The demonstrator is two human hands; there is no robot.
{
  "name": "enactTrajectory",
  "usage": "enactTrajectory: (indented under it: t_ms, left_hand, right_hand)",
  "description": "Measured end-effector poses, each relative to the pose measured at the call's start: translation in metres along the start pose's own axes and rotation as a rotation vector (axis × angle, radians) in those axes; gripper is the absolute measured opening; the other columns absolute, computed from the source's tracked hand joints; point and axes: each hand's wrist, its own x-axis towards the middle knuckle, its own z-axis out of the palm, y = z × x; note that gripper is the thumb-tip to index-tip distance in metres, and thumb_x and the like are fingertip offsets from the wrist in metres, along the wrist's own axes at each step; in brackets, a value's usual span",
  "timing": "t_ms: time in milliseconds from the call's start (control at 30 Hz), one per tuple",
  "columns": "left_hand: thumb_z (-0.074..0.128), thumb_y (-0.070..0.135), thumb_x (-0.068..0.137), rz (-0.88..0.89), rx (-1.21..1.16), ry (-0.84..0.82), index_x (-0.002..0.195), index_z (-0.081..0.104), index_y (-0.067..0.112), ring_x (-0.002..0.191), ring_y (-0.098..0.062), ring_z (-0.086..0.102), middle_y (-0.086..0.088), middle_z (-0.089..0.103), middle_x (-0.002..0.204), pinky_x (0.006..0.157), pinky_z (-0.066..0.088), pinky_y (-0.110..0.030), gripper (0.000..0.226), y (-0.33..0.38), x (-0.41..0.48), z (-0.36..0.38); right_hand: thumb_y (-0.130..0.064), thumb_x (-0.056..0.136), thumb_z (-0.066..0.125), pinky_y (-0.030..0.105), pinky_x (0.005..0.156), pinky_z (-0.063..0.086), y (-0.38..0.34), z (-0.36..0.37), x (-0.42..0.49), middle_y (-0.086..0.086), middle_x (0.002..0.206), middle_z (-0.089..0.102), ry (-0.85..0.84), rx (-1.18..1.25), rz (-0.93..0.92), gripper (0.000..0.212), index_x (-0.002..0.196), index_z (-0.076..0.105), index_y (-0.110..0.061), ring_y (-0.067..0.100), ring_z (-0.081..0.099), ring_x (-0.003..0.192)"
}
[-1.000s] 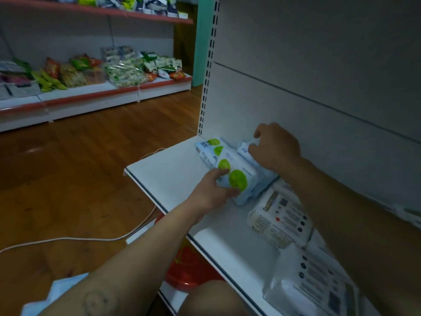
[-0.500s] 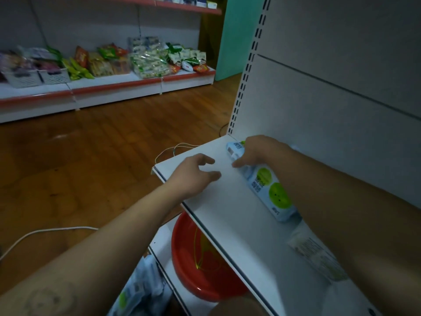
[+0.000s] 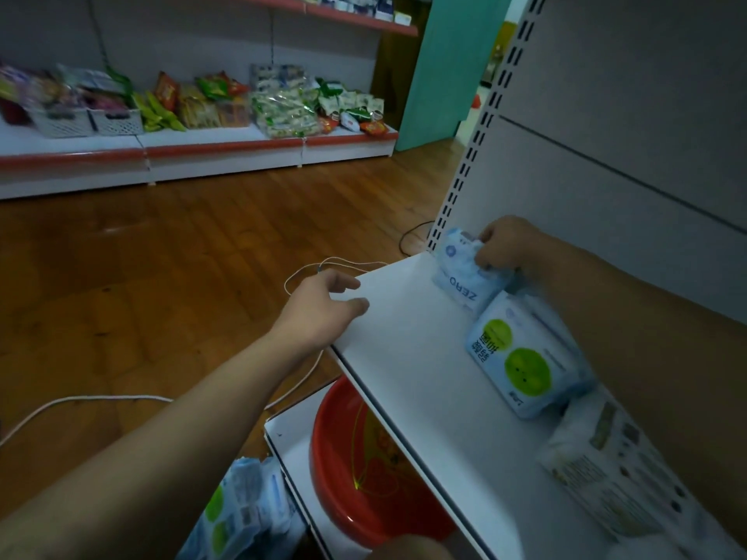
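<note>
Gripping the pale blue soft plastic pack (image 3: 461, 276), stood on end in the back corner of the white shelf (image 3: 404, 341), the right hand (image 3: 505, 246) has it; the left hand (image 3: 319, 309) lies loose, empty, at the front corner.

- A red bowl (image 3: 335, 478) sits low on a white board (image 3: 291, 438).
- A white cord (image 3: 121, 397) lies on the brown wood floor (image 3: 182, 256).
- Snack bags (image 3: 283, 111) and two white baskets (image 3: 87, 122) sit on a far shelf (image 3: 222, 149).
</note>
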Motion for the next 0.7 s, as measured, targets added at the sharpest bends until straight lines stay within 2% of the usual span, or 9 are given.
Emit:
enactTrajectory:
  t_ms: [67,167,267,333,433,500,600,700]
  left_hand:
    - [0.064,0.032,0.091,0.004,-0.016,0.009,0.117,0.058,0.030,0.110,-0.022,0.058,0.007,0.052,0.127,0.090,0.055,-0.043,0.027,-0.001,0.000,-0.003]
    - [0.065,0.029,0.091,-0.010,-0.033,0.053,0.114,0.059,0.029,0.107,-0.021,0.058,0.006,0.054,0.124,0.088,0.056,-0.041,0.023,-0.007,-0.002,-0.007]
    - [0.064,0.026,0.092,-0.014,-0.037,0.080,0.113,0.059,0.027,0.106,-0.022,0.059,0.005,0.055,0.122,0.079,0.057,-0.036,0.022,-0.014,-0.005,-0.005]
    - [0.064,0.026,0.092,-0.008,-0.021,0.072,0.113,0.059,0.027,0.104,-0.022,0.060,0.005,0.054,0.122,0.070,0.055,-0.029,0.022,-0.017,-0.007,-0.004]
    - [0.064,0.025,0.092,0.011,0.007,0.045,0.113,0.058,0.026,0.101,-0.021,0.060,0.005,0.054,0.121,0.075,0.055,-0.031,0.023,-0.022,-0.011,-0.008]
    - [0.065,0.025,0.091,0.020,0.020,0.015,0.114,0.058,0.025,0.098,-0.020,0.060,0.004,0.055,0.118,0.072,0.054,-0.030,0.024,-0.026,-0.017,-0.014]
    - [0.068,0.026,0.089,0.011,0.012,0.001,0.113,0.061,0.022,0.094,-0.017,0.061,0.004,0.060,0.113,0.067,0.047,-0.026,0.025,-0.033,-0.026,-0.027]
    - [0.071,0.027,0.086,-0.006,0.026,0.011,0.108,0.062,0.022,0.084,-0.014,0.058,0.004,0.063,0.109,0.066,0.043,-0.026,0.024,-0.038,-0.033,-0.042]
  right_hand:
    - [-0.006,0.080,0.066,0.035,0.080,0.053,0.011,-0.004,0.003,0.018,0.106,0.068,0.075,0.046,0.025,0.028,0.107,0.068,0.002,0.032,0.064,0.096]
    - [-0.015,0.085,0.064,0.035,0.079,0.052,0.011,0.004,0.001,0.017,0.110,0.065,0.182,-0.120,-0.016,0.027,0.109,0.064,-0.002,0.032,0.062,0.095]
    - [-0.014,0.090,0.055,0.036,0.080,0.050,0.002,0.012,-0.003,0.015,0.114,0.061,0.302,-0.205,-0.113,0.027,0.117,0.058,-0.011,0.033,0.059,0.098]
    - [-0.024,0.092,0.054,0.035,0.080,0.047,-0.004,0.013,-0.004,0.014,0.117,0.060,0.284,-0.240,-0.128,0.028,0.117,0.058,-0.013,0.032,0.058,0.102]
    - [-0.047,0.084,0.065,0.037,0.087,0.043,-0.008,0.015,-0.008,0.014,0.125,0.053,0.212,-0.390,-0.129,0.055,0.125,0.049,-0.014,0.032,0.052,0.112]
    - [-0.048,0.077,0.073,0.038,0.089,0.042,-0.003,0.018,-0.013,0.015,0.126,0.049,0.226,-0.480,-0.115,0.069,0.128,0.043,-0.013,0.033,0.051,0.114]
    - [-0.043,0.077,0.074,0.035,0.081,0.043,0.008,0.025,-0.017,0.014,0.122,0.054,0.170,-0.417,-0.050,0.067,0.125,0.040,-0.011,0.032,0.056,0.110]
    - [-0.043,0.080,0.071,0.036,0.090,0.040,0.006,0.024,-0.018,0.013,0.122,0.057,0.191,-0.429,-0.006,0.060,0.122,0.043,-0.010,0.031,0.057,0.112]
